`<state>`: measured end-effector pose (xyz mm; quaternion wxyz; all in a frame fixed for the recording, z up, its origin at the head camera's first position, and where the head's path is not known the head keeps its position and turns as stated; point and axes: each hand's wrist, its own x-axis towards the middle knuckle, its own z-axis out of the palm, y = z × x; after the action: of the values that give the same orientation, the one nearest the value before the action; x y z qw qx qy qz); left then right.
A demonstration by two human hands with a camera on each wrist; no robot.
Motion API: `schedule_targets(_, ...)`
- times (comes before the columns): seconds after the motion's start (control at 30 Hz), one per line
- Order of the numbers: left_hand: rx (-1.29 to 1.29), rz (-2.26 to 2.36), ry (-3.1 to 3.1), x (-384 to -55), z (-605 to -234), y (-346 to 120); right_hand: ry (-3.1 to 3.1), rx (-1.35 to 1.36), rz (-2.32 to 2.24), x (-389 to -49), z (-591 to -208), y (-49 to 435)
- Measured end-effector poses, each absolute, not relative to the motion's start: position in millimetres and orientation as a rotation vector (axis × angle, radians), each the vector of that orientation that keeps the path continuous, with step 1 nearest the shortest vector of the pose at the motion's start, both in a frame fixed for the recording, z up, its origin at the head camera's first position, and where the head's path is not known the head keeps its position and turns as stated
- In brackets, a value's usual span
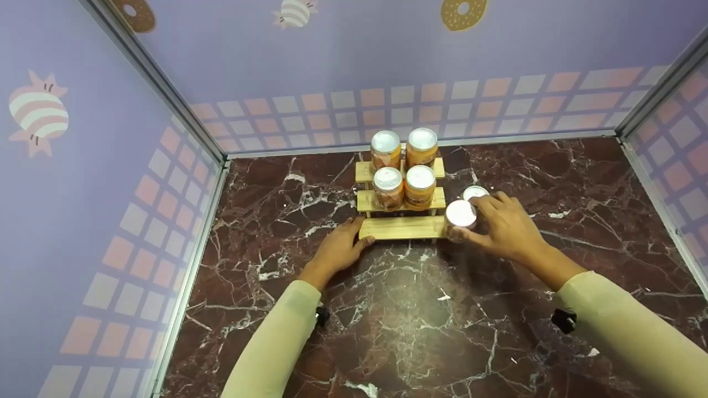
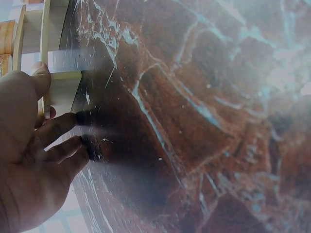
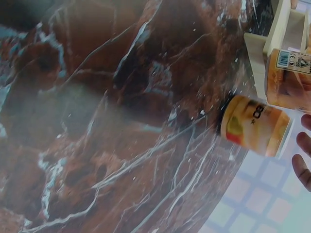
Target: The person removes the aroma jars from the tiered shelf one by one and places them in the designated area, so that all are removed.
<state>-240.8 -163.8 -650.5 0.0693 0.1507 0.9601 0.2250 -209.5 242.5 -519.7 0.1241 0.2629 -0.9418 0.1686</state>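
Note:
A three-step yellow wooden rack (image 1: 401,228) stands on the marbled surface. My left hand (image 1: 338,246) grips the left end of its lowest step, thumb in front; the left wrist view shows the thumb and fingers on the wood (image 2: 46,53). My right hand (image 1: 509,226) holds an orange can with a silvery lid (image 1: 461,214) by its upper part, at the right end of the lowest step. A second can (image 1: 475,192) stands on the surface just behind, partly covered by the right hand. The right wrist view shows the held can (image 3: 290,80) and the standing can (image 3: 255,126).
Two cans (image 1: 386,188) sit side by side on the middle step, and two more (image 1: 422,146) on the top step. Patterned purple panels (image 1: 332,61) enclose the back and sides. Dark red marbled surface (image 1: 409,320) extends around the rack.

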Motion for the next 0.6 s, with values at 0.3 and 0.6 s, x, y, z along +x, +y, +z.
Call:
schedule_targets(0.3, 0.459, 0.666, 2.890, -241.7, -653.2, -165.3, -2.753, 0.735, 0.452, -206.0, -522.0, 261.2)
schedule_targets(0.6, 0.443, 0.684, 2.881, -240.5, -650.6, -164.9, -2.736, 0.734, 0.447, -202.6, -526.5, 275.5)
